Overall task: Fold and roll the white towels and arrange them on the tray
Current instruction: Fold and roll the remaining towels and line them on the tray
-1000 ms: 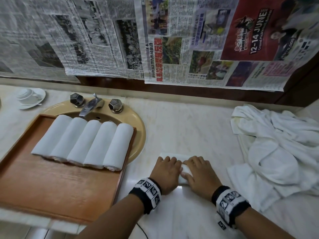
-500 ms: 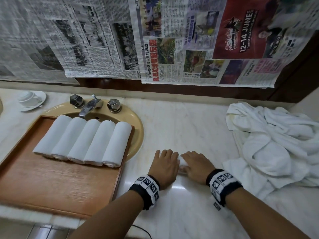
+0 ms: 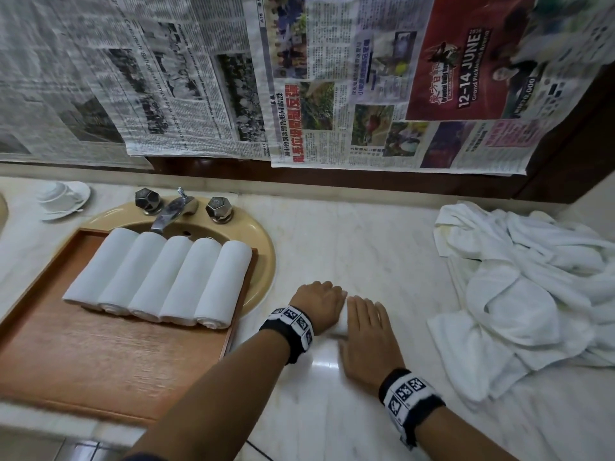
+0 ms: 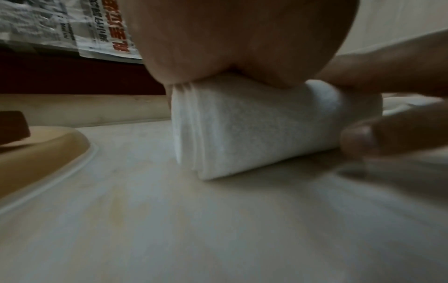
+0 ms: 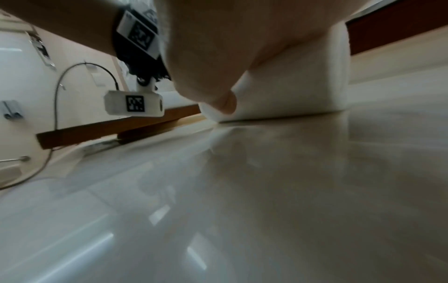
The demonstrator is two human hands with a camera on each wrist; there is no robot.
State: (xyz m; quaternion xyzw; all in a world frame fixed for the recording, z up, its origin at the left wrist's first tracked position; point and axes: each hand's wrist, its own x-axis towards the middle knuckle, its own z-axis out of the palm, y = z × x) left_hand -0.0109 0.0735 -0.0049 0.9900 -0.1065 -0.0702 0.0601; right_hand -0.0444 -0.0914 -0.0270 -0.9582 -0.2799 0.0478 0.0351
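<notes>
A rolled white towel (image 3: 342,324) lies on the marble counter, almost hidden under both hands. My left hand (image 3: 319,304) curls over its left part, palm (image 4: 230,38) on top of the roll (image 4: 254,124). Over the right part lies my right hand (image 3: 366,331), with a finger along the top and the thumb (image 5: 227,103) against the near side of the roll (image 5: 303,86). Several rolled towels (image 3: 173,277) sit side by side at the back of the wooden tray (image 3: 100,361). A heap of loose white towels (image 3: 532,294) lies at the right.
The tray rests over a beige sink (image 3: 263,261) with a faucet (image 3: 173,211) behind it. A white cup and saucer (image 3: 63,197) stand at the far left. Newspaper covers the wall. Bare marble lies between the sink and the towel heap.
The flat strip of towel ahead of the hands has been rolled up. Both hands slid away from me with the roll, and the left hand's fingers have curled over it.
</notes>
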